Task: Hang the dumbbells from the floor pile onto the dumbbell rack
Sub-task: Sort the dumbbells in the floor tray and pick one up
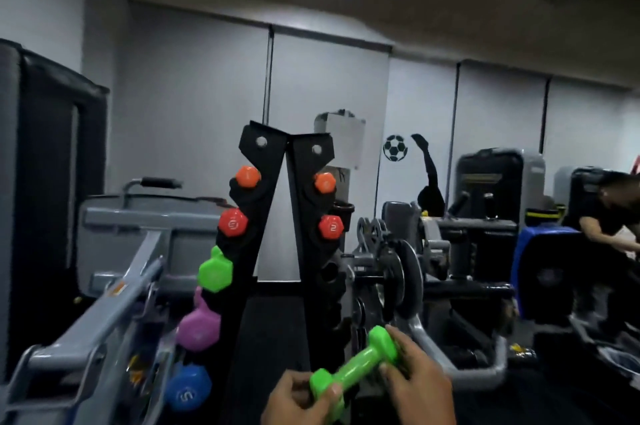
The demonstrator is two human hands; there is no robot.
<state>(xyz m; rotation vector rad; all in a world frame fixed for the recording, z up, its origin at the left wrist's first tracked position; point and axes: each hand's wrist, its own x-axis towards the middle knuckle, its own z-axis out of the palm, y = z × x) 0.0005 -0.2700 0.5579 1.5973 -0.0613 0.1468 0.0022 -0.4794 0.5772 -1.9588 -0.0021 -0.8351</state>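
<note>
A black A-frame dumbbell rack (277, 203) stands in front of me. Its left side carries an orange dumbbell (248, 176), a red one (233, 222), a green one (215, 271), a purple one (198, 326) and a blue one (187, 388). On the right side hang an orange dumbbell (325, 182) and a red one (331, 226); the cradles below them look bare. A second green dumbbell (356, 369) is held low, right of the rack, by both hands: my left hand (298, 404) grips its near end, my right hand (419, 386) its far end.
Grey weight machines crowd both sides: a sloped frame (104, 303) at the left, a plate-loaded machine (398, 272) just right of the rack. A person in black (606, 217) bends over equipment at the far right. Dark floor shows between the rack legs.
</note>
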